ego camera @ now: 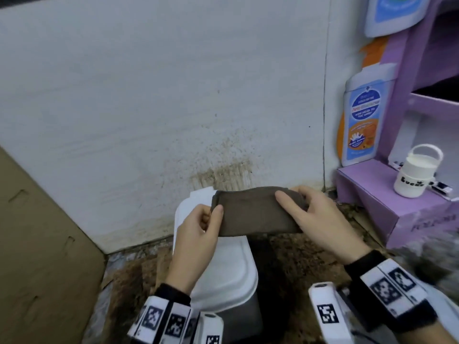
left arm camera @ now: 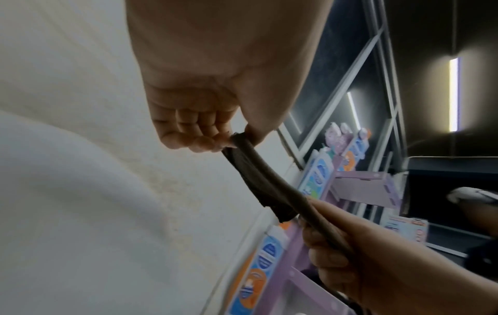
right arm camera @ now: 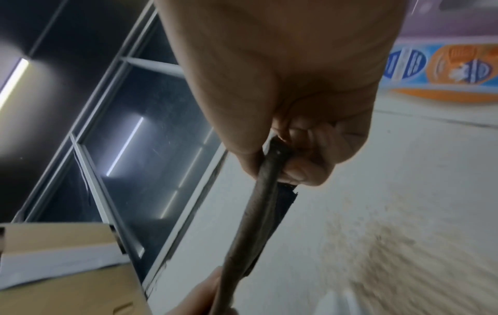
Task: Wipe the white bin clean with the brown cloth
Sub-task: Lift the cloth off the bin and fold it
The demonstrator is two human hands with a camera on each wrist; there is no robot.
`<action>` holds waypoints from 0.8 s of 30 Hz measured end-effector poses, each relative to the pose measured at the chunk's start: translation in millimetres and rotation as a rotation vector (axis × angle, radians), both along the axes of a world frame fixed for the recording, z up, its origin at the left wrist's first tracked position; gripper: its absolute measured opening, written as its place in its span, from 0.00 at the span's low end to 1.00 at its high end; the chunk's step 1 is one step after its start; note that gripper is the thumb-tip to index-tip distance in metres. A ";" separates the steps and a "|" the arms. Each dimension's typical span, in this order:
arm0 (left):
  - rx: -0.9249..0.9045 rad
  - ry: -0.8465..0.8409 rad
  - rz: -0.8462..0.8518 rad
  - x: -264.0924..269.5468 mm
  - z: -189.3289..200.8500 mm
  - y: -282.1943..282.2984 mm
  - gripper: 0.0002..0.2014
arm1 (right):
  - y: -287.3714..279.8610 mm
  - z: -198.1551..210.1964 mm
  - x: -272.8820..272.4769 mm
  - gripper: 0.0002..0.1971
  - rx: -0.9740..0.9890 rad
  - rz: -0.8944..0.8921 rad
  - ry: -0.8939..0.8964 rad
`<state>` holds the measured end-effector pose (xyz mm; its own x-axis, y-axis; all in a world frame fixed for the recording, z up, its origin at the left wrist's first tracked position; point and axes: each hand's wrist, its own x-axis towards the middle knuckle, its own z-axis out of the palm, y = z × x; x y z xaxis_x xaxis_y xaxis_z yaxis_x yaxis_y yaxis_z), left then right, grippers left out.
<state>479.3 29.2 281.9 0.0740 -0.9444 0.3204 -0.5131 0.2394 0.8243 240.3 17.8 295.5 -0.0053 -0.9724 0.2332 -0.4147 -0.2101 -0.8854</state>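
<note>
The brown cloth [ego camera: 255, 211] is folded flat and held stretched in the air between both hands, above the white bin [ego camera: 231, 271]. My left hand [ego camera: 203, 227] pinches the cloth's left end between thumb and curled fingers; the left wrist view shows this pinch on the cloth [left arm camera: 258, 174]. My right hand [ego camera: 310, 217] grips the right end, thumb on top, fingers underneath; in the right wrist view the cloth [right arm camera: 258, 213] runs down from that grip. The bin stands on the floor against the stained white wall [ego camera: 223, 170], its lid shut. The cloth is not touching the bin.
A purple cardboard display stand [ego camera: 387, 194] stands at the right, with a white handled jar [ego camera: 414, 177] on its step and printed bottle cut-outs [ego camera: 360, 120]. A brown cardboard box [ego camera: 37, 244] sits at the left. The floor around the bin is dirty brown.
</note>
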 end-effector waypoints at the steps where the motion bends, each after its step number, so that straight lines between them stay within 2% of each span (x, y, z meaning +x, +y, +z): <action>1: -0.005 0.000 -0.029 -13.8 5.7 -6.1 0.23 | 3.3 6.8 -15.6 0.18 0.003 -0.008 -0.018; 4: 0.011 0.004 -0.137 -60.6 20.2 -25.5 0.24 | 13.1 19.6 -66.1 0.17 0.016 -0.058 -0.038; 10: 0.049 -0.034 -0.390 -171.4 29.7 -56.6 0.22 | 32.0 10.2 -181.3 0.35 -0.011 -0.267 -0.045; 11: 0.047 -0.055 -0.424 -190.8 27.0 -60.4 0.21 | 38.6 5.8 -199.2 0.33 0.000 -0.299 -0.066; 13: 0.050 -0.106 -0.505 -229.8 17.9 -67.2 0.19 | 55.6 -7.7 -231.7 0.21 0.028 -0.346 -0.122; 15: 0.085 -0.157 -0.613 -269.0 3.4 -74.0 0.18 | 73.8 -27.6 -262.1 0.15 0.065 -0.424 -0.128; 20: 0.236 -0.312 -0.896 -352.2 -55.3 -85.4 0.17 | 116.8 -97.7 -315.1 0.14 0.165 -0.656 -0.081; 24: 0.271 -0.495 -1.055 -401.4 -112.7 -71.3 0.14 | 157.7 -164.2 -334.6 0.22 0.256 -0.801 0.003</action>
